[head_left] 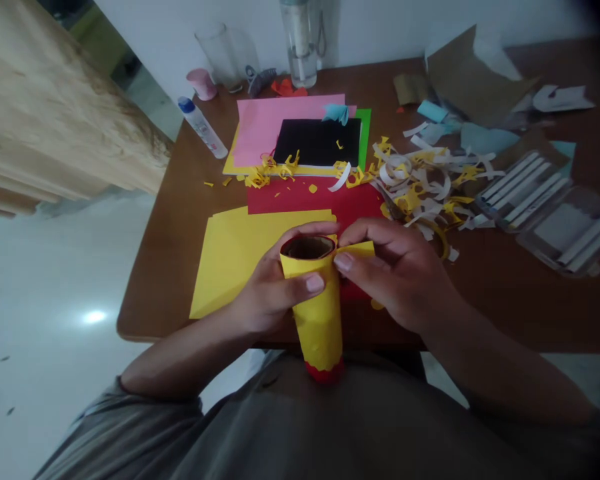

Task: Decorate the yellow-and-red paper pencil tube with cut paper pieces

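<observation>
A cardboard tube (319, 320) covered in yellow paper stands tilted in front of me, its open top edged in red and its bottom end red. My left hand (275, 287) is wrapped round its upper part, thumb across the front. At the tube's right rim, my right hand (400, 273) pinches a yellow paper flap (359, 249) between thumb and fingers. Whether the flap is joined to the tube's wrapping I cannot tell. Behind the hands lie yellow paper sheets (230, 260) and red paper (300, 197).
A glue bottle (204, 128) lies at the back left near a pink roll (201, 85). Black paper (317, 140) tops coloured sheets. Paper scraps (420, 173) and an open case of pens (525, 190) lie right. A water bottle (300, 50) stands by the wall.
</observation>
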Tool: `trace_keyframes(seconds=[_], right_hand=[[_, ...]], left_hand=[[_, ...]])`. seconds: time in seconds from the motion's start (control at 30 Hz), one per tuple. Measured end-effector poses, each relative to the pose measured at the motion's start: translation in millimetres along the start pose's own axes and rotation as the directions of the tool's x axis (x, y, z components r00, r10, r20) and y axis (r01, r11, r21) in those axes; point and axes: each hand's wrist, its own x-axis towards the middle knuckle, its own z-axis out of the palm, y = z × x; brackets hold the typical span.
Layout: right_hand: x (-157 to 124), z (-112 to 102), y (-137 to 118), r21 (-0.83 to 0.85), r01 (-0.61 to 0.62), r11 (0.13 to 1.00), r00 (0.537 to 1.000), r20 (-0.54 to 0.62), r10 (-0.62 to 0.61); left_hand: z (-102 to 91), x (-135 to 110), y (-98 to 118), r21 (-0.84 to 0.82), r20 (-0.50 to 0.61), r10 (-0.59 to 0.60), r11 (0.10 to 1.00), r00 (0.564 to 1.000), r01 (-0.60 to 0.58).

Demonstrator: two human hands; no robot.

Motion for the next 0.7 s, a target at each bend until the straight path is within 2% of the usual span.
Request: trace_keyframes(seconds=[0.1,0.2,0.33,0.4,0.53,0.7], right_hand=[[-3.7,1.5,-1.9,-0.11,0.059,0.992,0.997,-0.044,-0.065],[-9.7,1.4,-1.3,-0.248,0.161,0.955,0.978,-0.091,-0.188],[-15.3,0.4,0.6,-0.337,0.315,0.887,0.934,-0.057,-0.354],[-16.3,0.3,0.0,-0.347,0.333,0.877,0.931,-0.027,-0.364],[-16.5,0.9,-3.0,-0.38,0.352,0.855,0.926,0.009,-0.377],[-15.8,3.8,-0.5,-0.378,0.343,0.86,0.926,-0.021,-0.378]], left_hand=[[1.2,1.0,0.7,-0.034,-0.004,-0.006,0.999,1.0,0.006],[1.8,-0.1,1.2,-0.042,-0.01,0.048,0.998,0.999,-0.049],[1.8,-3.9,1.7,0.012,0.005,0.135,0.991,0.991,-0.135],[1.5,-5.1,1.4,0.041,0.009,0.152,0.988,0.988,-0.152],[-0.1,-4.3,-0.2,0.045,0.009,0.105,0.993,0.994,-0.105],[-2.9,-3.0,-1.1,0.133,-0.03,0.067,0.989,0.997,-0.062]])
